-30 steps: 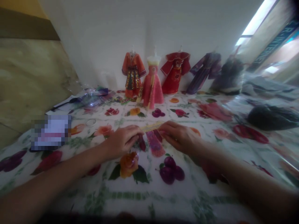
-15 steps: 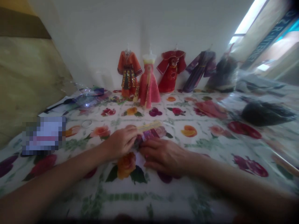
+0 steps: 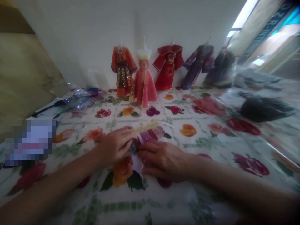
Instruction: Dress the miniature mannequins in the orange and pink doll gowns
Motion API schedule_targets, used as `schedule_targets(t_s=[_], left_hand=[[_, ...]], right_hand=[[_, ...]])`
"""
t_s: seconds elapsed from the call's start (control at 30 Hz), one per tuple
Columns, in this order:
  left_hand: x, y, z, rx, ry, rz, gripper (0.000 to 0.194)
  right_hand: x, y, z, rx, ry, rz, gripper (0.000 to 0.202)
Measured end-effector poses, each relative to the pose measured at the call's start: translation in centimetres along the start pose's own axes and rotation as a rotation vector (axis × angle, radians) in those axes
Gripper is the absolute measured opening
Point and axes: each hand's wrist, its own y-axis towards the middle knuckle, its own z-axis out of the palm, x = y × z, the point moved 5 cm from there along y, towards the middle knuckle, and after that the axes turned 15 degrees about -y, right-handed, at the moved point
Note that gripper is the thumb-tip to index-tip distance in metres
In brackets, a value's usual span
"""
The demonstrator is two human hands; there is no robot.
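Observation:
In the head view, my left hand point(image 3: 116, 142) rests on the table with its fingers curled and pressed together at the near end of a pale yellow patterned strip point(image 3: 147, 127). Just below the strip lies a small purple-and-pink piece of fabric point(image 3: 145, 136), partly covered by my hands. My right hand point(image 3: 164, 158) closes its bent fingers over the near edge of this fabric. Both sets of fingertips are close together, and blur hides exactly what each pinches. A small orange flower print point(image 3: 123, 172) shows on the cloth below them.
Doll-sized dresses on stands line the wall, among them a pink dress point(image 3: 147, 82) and a red robe point(image 3: 168, 68). A pixelated phone-like object point(image 3: 32, 140), a clear ring point(image 3: 79, 127), pink cloth point(image 3: 209, 106) and a dark bagged bundle point(image 3: 264, 108) lie on the floral tablecloth point(image 3: 131, 215).
The view has shifted slightly, so dresses and phone-like object appear further left. My hands keep nearly the same hold on the strip and fabric.

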Motion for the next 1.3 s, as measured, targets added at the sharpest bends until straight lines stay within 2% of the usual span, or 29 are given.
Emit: schedule_targets(t_s=[0.17, 0.33, 0.57, 0.8, 1.03, 1.3], left_hand=[[-0.1, -0.4, 0.8, 0.038, 0.052, 0.058, 0.019], [0.8, -0.2, 0.0, -0.085, 0.071, -0.04, 0.018], [1.8, 0.2, 1.5, -0.041, 0.136, -0.082, 0.017], [1.5, 0.6, 2.0, -0.032, 0.098, -0.105, 0.014], [1.1, 0.4, 1.4, -0.134, 0.129, -0.058, 0.013], [0.8, 0.5, 1.9, -0.137, 0.161, -0.026, 0.018]], right_hand=[[0.1, 0.1, 0.0, -0.027, -0.033, -0.017, 0.042], [0.3, 0.2, -0.1, -0.061, -0.093, -0.041, 0.042], [0.5, 0.1, 0.1, -0.089, -0.152, -0.073, 0.04], [0.6, 0.2, 0.2, -0.091, -0.156, -0.078, 0.035], [0.5, 0.3, 0.2, -0.107, -0.155, -0.045, 0.031], [0.4, 0.6, 0.8, -0.105, -0.178, -0.015, 0.025]])
